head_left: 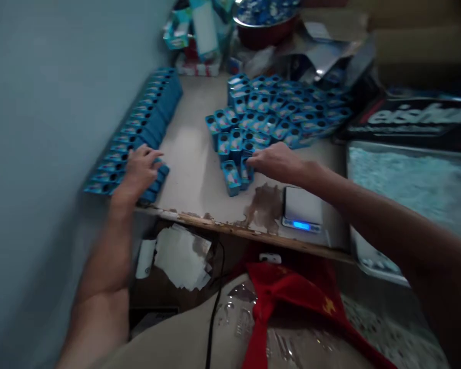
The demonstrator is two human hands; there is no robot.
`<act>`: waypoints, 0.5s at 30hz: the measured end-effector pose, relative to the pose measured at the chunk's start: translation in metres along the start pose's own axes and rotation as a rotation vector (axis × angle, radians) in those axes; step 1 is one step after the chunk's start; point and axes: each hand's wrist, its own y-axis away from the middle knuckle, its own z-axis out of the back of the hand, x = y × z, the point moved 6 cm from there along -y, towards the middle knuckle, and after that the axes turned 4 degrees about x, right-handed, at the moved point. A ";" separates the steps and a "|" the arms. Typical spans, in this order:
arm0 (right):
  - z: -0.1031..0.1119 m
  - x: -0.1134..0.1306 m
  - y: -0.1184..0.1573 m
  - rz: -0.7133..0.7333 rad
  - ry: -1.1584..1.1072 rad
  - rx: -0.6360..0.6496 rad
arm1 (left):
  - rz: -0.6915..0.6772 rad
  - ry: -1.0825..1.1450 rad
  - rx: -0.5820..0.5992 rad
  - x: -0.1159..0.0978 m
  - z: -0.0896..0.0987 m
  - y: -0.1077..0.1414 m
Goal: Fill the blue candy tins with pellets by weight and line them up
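My left hand [140,166] rests over the front part of a long row of small blue boxes [153,107] standing against the wall. Its fingers are apart and bent a little, and I see nothing held in them. Farther right, my right hand [274,161] has its fingers closed at the top of a small blue box [246,177] at the front of a loose cluster. Beside that one stands another blue box [231,179], slightly turned. Many similar boxes [269,105], with dark round openings on top, spread out behind my right hand.
A small scale [302,207] with a lit blue display sits near the table's worn front edge [215,223]. At right is a metal tray [380,274] of pale bluish pieces. A red bowl [267,33] of small shiny items stands at the back, beside opened boxes [205,31].
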 end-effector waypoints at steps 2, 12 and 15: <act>0.004 -0.008 0.024 -0.066 -0.007 0.032 | 0.007 0.000 -0.044 0.007 0.002 -0.004; -0.067 -0.047 0.162 -0.622 -0.215 -0.002 | -0.042 0.252 -0.145 0.009 0.006 -0.020; -0.080 -0.060 0.185 -0.636 -0.356 -0.233 | -0.045 0.287 -0.208 -0.011 0.022 -0.012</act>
